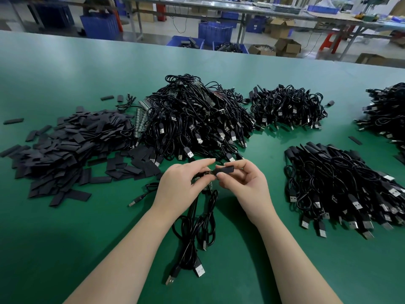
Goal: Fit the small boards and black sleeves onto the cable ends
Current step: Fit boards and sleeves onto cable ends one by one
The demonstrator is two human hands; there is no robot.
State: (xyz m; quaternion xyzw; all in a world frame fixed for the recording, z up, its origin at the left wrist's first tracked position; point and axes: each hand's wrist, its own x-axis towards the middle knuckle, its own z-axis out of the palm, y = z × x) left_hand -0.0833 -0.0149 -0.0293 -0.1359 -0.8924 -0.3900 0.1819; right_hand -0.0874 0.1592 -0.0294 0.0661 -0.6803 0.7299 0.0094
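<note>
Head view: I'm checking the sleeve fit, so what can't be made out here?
- Small board: mostly hidden under the left hand fingers.
- Black sleeve: the right hand pinches it; whether it is over the board is unclear.
- Cable pile at far right: cut off by the frame edge.

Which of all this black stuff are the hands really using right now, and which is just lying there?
In use:
- black sleeve, pinched by the right hand
- small board, held by the left hand
- cables hanging from the hands

Just lying about:
- blue crates beyond the table
- cardboard boxes
- red stool
</note>
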